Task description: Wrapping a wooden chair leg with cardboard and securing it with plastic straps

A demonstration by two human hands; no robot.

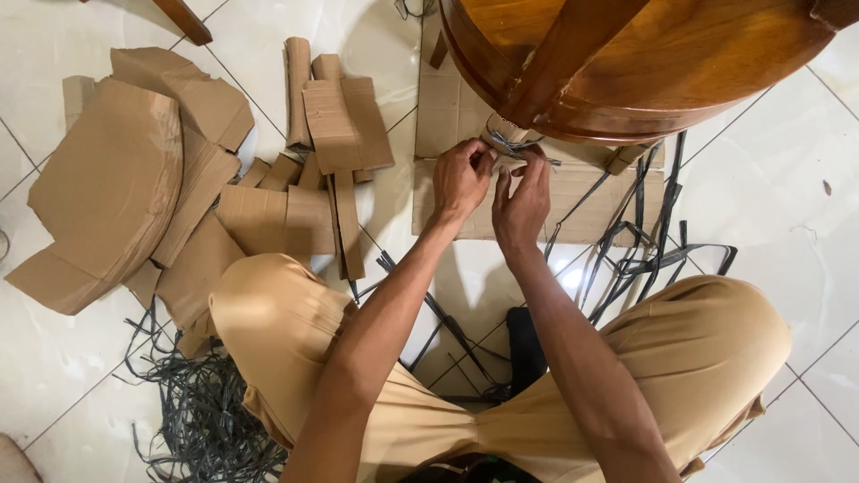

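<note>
Where the round brown wooden table (626, 63) meets its cardboard-wrapped leg end bound with dark plastic strapping (506, 139), both hands work: left hand (461, 179) pinched shut on the wrapping, right hand (523, 201) with fingertips closed on the strap. Beneath lies a flat brown cardboard sheet (573, 206); loose cardboard offcuts (179, 179) cover the white tiled floor (787, 206) towards its left edge; cut black straps (206, 402) tangle near the lower left corner.

Looks like somebody's home, with furniture getting unwrapped on the floor

Glossy white tiled floor (805, 224), a round polished wooden table (662, 63) lying tipped over, torn cardboard pieces (107, 188) scattered around and a heap of cut grey packing straps (206, 411). No workbench or shop racks, just a person sitting on the tiles.
</note>
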